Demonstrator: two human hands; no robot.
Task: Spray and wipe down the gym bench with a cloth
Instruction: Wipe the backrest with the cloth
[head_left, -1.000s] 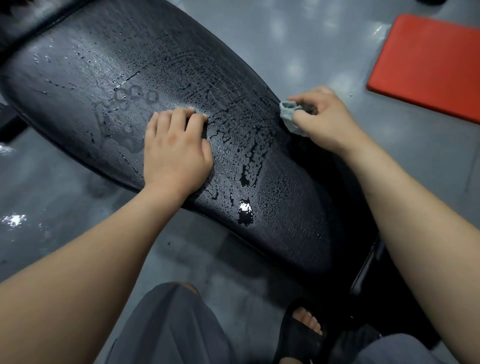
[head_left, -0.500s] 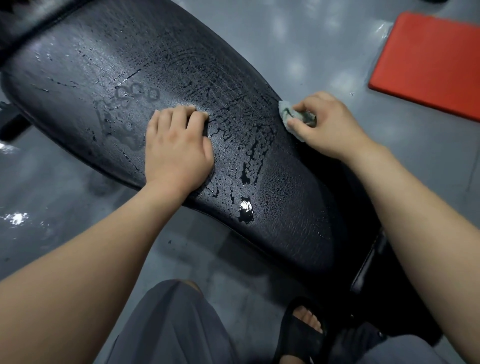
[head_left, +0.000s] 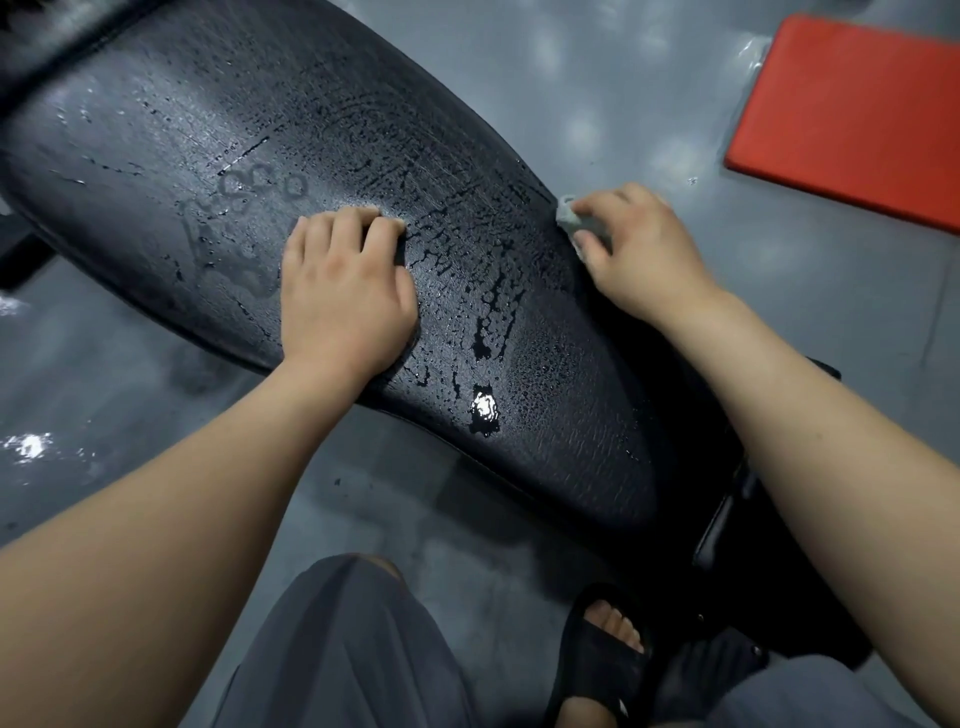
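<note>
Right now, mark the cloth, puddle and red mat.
cloth (head_left: 569, 221): head view, grey bunched end that shows.
puddle (head_left: 484, 408): head view, its bright glare spot.
red mat (head_left: 852, 119): head view, middle of top face.

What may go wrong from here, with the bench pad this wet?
1. The left hand rests on the wet bench pad and might slip.
2. The puddle near the pad's front edge could drip onto the floor by the sandal.
3. The small cloth, bunched in the right hand, may smear more than dry.
</note>
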